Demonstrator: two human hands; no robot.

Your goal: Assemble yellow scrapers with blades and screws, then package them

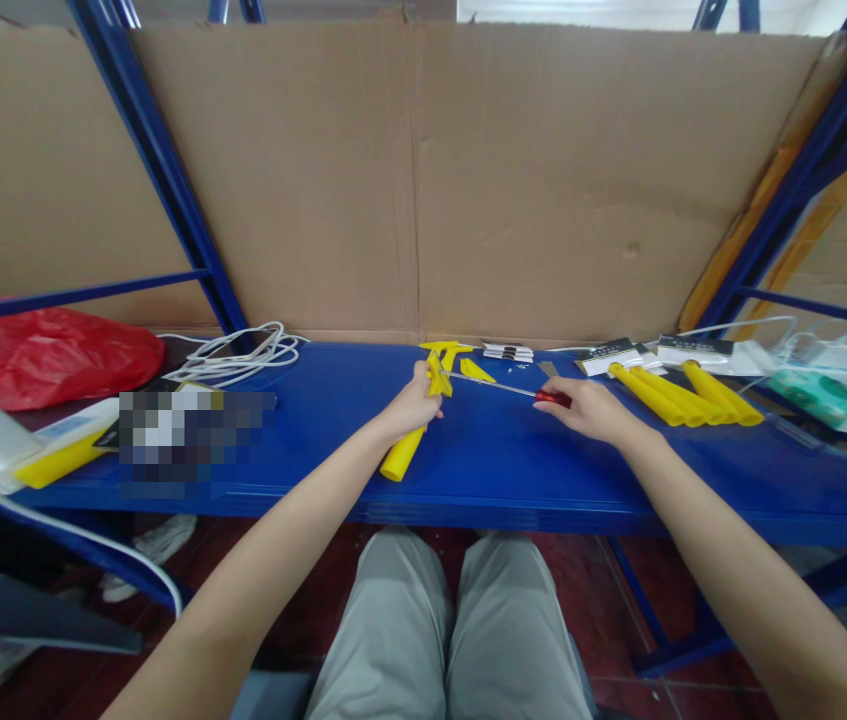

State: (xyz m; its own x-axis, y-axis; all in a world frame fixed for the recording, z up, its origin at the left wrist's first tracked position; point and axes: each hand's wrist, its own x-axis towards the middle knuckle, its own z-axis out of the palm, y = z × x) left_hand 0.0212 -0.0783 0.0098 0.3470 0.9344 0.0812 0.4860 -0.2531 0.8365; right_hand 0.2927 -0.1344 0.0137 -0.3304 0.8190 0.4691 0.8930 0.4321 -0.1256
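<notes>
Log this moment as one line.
left hand: grips yellow tube-handled piece | right hand: holds red-handled screwdriver, metal shaft toward piece | rest: yellow tubes at right on blue tabletop

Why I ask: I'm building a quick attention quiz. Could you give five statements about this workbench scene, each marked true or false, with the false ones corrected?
1. The right hand grips a red-handled screwdriver. True.
2. The left hand is empty. False: it holds a yellow piece.
3. The red plastic bag lies at the right end of the bench. False: it lies at the left end.
4. Several yellow tubes lie to the right of the right hand. True.
5. The screwdriver's shaft points away from the left hand. False: it points toward it.
</notes>
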